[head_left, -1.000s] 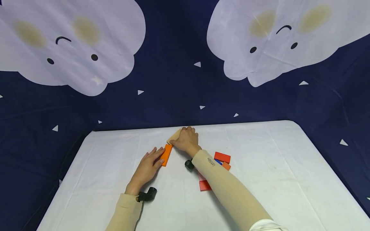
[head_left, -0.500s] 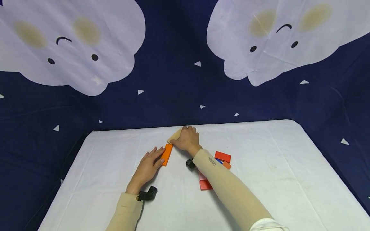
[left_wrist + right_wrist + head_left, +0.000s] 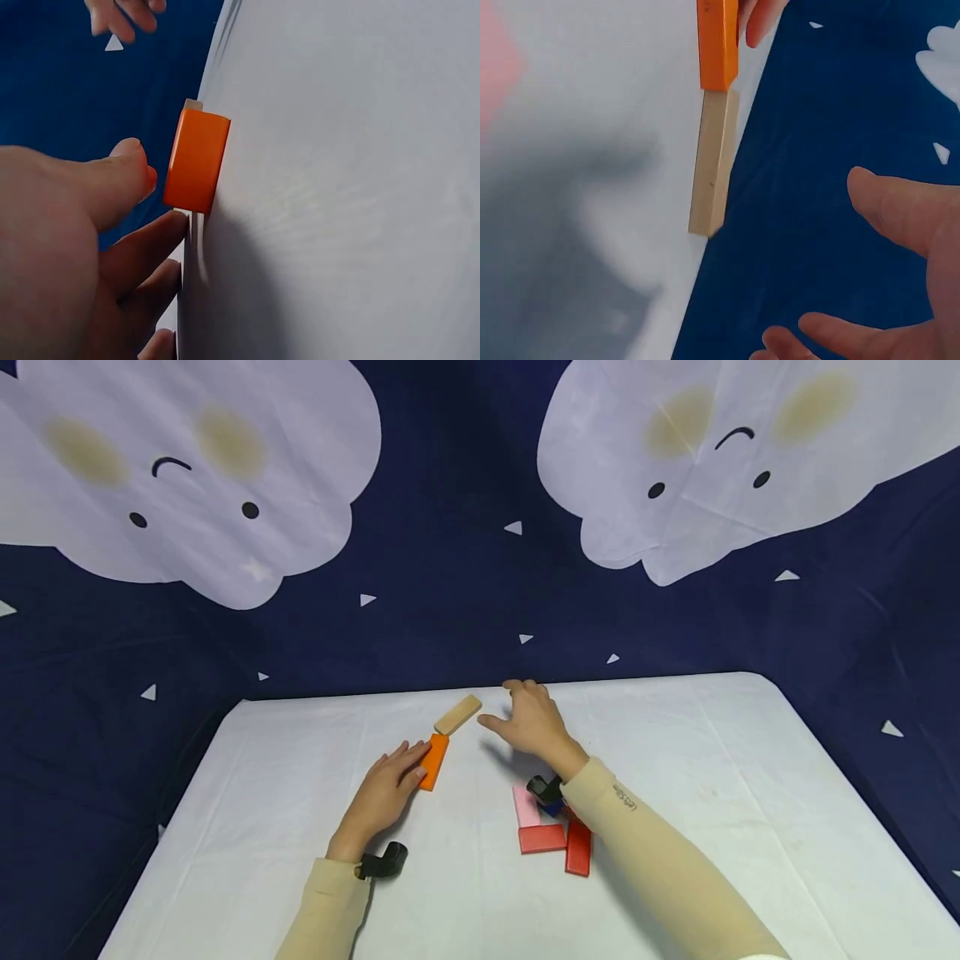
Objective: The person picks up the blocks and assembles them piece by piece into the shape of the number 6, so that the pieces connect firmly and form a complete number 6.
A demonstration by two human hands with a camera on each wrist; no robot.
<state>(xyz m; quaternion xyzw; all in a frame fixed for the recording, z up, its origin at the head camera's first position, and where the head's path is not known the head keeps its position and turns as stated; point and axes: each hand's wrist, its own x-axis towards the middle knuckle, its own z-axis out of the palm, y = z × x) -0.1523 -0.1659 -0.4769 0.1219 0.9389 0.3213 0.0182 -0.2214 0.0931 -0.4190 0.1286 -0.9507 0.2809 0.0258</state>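
The left hand [image 3: 386, 789] rests beside an orange block [image 3: 434, 762], fingertips right at its left edge and the thumb close over its nearer part. In the left wrist view the thumb [image 3: 129, 176] is just off the block and a fingertip lies at its lower corner. A plain wooden block [image 3: 457, 715] lies flat beyond, its near end meeting the orange block's far end at a slight angle. The right hand [image 3: 531, 720] is spread to the right of the wooden block, above the table, holding nothing; the right wrist view shows a gap between its fingers and that block.
Right of centre lie a pink block [image 3: 527, 807], a red block [image 3: 542, 839], another red block [image 3: 578, 848] and a dark blue block [image 3: 552, 809], partly hidden by the right wrist camera and sleeve. The white table [image 3: 712, 793] ends at a dark cloud-printed backdrop [image 3: 450, 543].
The right hand has let go of the wooden block and moved right and toward the person, its sleeve now covering other loose blocks. The left hand has stayed at the orange block.
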